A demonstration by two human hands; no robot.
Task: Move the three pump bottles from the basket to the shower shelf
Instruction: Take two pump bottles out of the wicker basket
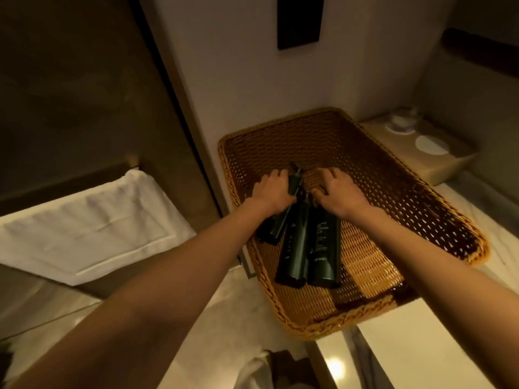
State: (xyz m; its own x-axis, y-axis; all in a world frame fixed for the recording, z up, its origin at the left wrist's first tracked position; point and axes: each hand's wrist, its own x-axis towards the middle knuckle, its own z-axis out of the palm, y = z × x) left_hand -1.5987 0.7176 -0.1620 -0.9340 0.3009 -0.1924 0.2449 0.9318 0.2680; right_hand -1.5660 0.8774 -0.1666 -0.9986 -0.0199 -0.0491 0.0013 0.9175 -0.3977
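Three dark green pump bottles lie side by side in a woven wicker basket point(398, 192) on a marble counter. My left hand point(271, 190) is wrapped around the upper part of the left bottle point(273, 226), whose pump head sticks out past my fingers. My right hand point(338, 192) is closed over the top of the right bottle point(323, 248), hiding its pump. The middle bottle point(295, 248) lies between them, its neck under my hands. No shower shelf is in view.
A white folded towel point(84, 220) lies on a ledge at the left. A beige tray point(427, 161) with a cup and white coasters stands behind the basket at the right. A dark glass panel rises at the left.
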